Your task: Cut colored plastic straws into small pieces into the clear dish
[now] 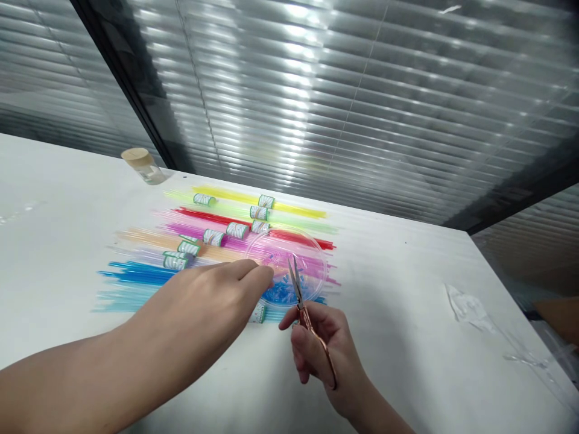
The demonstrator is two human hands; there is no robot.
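Observation:
My right hand (323,349) holds a pair of copper-handled scissors (299,292), blades slightly apart and pointing up over a clear round bowl (322,274). Small blue cut pieces (281,292) lie in the bowl, with some pinkish ones behind them. My left hand (226,295) is closed at the bowl's left edge, its fingertips pinched together; anything between them is too hidden to make out. Under and around the bowl lie bundles of thin coloured sticks, among them yellow (298,210), red (203,216), magenta (187,231) and blue (140,272), wrapped with patterned paper bands.
A glass jar with a wooden lid (138,158) stands at the back left of the white table (407,289). Crumpled clear plastic (468,308) lies on the right. Window blinds (280,90) rise behind the table's far edge.

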